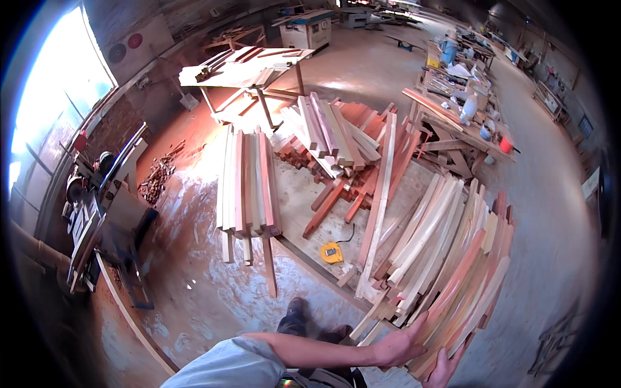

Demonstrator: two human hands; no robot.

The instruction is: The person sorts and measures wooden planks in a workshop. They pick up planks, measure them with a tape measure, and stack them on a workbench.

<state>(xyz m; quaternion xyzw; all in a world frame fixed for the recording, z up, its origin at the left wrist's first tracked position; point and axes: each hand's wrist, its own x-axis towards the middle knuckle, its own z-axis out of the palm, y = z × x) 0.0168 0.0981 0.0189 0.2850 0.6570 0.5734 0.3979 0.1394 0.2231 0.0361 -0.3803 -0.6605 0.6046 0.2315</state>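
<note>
A stack of long wooden strips [462, 304], pale and reddish, lies at the right end of the low worktable [294, 207]. My left arm reaches across to the right, and my left hand [400, 346] closes on the near ends of these strips. Just right of it, my right hand [445, 368] grips the same ends from the outer side, thumb and fingers apart around them. How many strips each hand holds cannot be made out. A yellow tape measure [331, 253] sits on the worktable, left of the stack.
A second bundle of strips [249, 187] overhangs the worktable's left end. Reddish pieces [362, 119] are piled at its back. Machinery [107, 207] stands at the left, a wooden table [242, 72] beyond, and a cluttered bench [456, 97] at the back right.
</note>
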